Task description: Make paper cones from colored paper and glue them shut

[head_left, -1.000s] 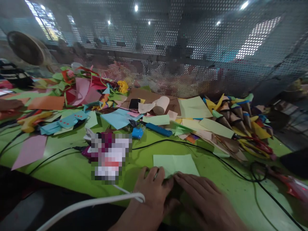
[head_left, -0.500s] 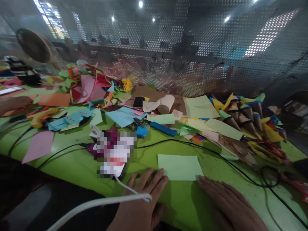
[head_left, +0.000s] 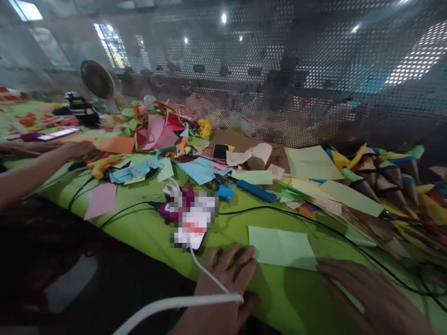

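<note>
A pale green folded paper sheet (head_left: 282, 248) lies flat on the bright green table (head_left: 146, 228). My left hand (head_left: 226, 279) rests palm down on the table just left of the sheet, fingers stretched out, fingertips at its lower left corner. My right hand (head_left: 370, 293) lies flat to the sheet's lower right, fingers extended and blurred, its tips near the sheet's right corner. Neither hand holds anything. A white cable (head_left: 195, 298) crosses over my left wrist.
A pixelated object (head_left: 190, 216) with black cables (head_left: 279, 211) sits left of the sheet. Coloured paper scraps (head_left: 157, 135), a blue cutter (head_left: 256, 190), a phone (head_left: 220, 151), a tape roll (head_left: 260, 156) and paper cones (head_left: 377, 172) crowd the back. Another person's arm (head_left: 38, 163) reaches in at left. A perforated screen (head_left: 279, 70) stands behind.
Both hands have drawn apart off the sheet, the left to its left, the right to its lower right. The sheet now lies uncovered. The view has swung leftwards.
</note>
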Action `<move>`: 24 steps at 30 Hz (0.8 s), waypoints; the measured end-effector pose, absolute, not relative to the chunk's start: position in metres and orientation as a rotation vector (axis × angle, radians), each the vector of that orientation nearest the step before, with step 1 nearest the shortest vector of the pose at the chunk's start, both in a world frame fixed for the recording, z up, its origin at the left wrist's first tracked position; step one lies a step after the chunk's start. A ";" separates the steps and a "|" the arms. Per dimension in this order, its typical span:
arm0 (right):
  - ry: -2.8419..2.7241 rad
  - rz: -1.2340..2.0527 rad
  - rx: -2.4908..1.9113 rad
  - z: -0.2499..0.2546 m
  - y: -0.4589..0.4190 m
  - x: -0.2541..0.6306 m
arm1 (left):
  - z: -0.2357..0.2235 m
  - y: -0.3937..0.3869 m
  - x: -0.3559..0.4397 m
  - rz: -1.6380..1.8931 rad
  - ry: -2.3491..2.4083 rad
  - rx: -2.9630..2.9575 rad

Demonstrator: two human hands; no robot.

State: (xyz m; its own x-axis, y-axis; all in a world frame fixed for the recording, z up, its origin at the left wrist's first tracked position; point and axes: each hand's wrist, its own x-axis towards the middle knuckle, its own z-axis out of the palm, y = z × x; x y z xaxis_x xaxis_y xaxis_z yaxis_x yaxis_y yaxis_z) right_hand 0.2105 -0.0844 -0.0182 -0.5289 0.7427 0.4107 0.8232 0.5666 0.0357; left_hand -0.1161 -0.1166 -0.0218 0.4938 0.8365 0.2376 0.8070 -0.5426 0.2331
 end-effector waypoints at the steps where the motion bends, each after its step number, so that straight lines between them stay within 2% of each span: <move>1: -2.426 -0.288 -1.305 -0.016 -0.078 0.205 | -0.020 -0.117 -0.116 0.494 1.460 2.619; 12: -2.468 0.366 -1.527 0.002 -0.032 0.161 | -0.019 -0.115 -0.117 0.629 1.444 2.450; 20: -2.300 0.681 -1.567 0.013 -0.029 0.158 | -0.014 -0.094 -0.103 0.773 1.387 2.179; 24: -2.200 0.714 -1.550 0.015 -0.031 0.158 | -0.015 -0.085 -0.096 0.999 1.311 2.032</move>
State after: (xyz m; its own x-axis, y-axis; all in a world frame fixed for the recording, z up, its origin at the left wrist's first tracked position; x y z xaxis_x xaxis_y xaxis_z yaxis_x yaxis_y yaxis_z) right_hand 0.1580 -0.0313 0.0150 -0.3366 0.9416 0.0002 0.7621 0.2726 -0.5872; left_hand -0.0961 -0.0854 -0.0148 0.2601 0.9172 0.3017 0.5346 -0.3970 0.7461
